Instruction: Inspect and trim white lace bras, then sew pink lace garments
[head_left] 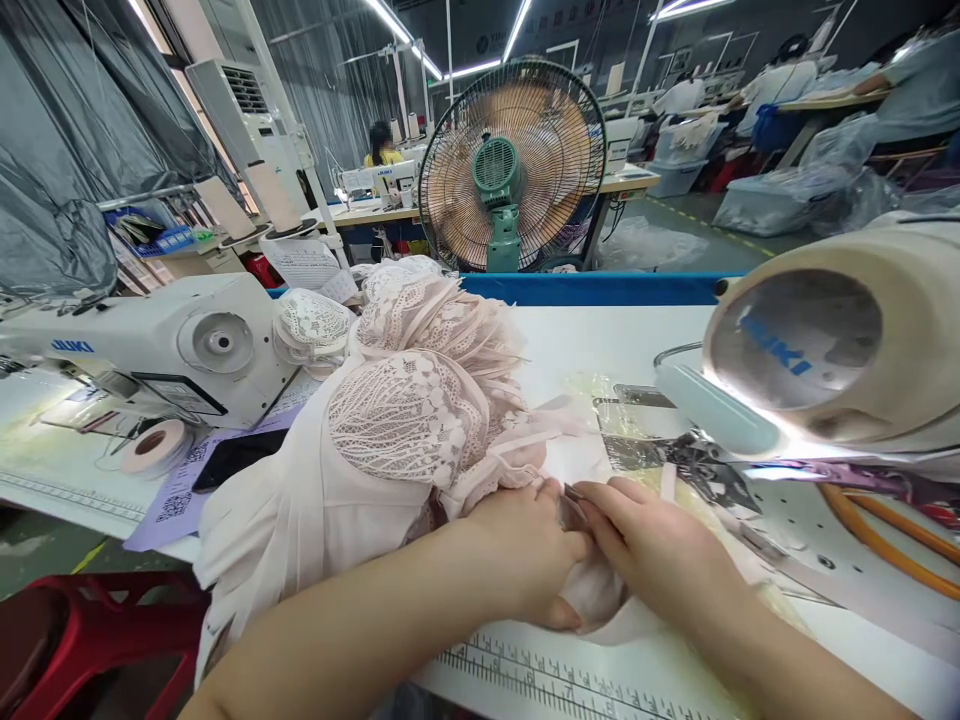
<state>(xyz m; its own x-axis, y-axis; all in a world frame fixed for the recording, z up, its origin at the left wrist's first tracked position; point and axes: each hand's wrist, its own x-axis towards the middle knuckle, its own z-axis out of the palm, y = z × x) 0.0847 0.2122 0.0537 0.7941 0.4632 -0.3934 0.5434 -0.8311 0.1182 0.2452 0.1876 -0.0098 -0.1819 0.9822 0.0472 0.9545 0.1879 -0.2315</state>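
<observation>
A pale pink lace bra [409,415] rests on a heap of similar bras on the white sewing table. My left hand [529,550] presses on the bra's fabric near the table's front, its fingers closed on the cloth. Close beside it, my right hand [649,525] has thumb and fingers pinched around a small dark pointed metal tool [574,495], mostly hidden. The tool's tip lies by my left fingertips, at the cloth. Soft pink fabric [600,590] bunches under both hands.
A sewing machine [217,340] stands left, near a tape roll [155,447] and a dark phone [240,458]. Another machine head [840,340] is close on the right, by orange-handled scissors [892,520]. Behind the table stands a large fan [502,170]. A red stool [105,640] is lower left.
</observation>
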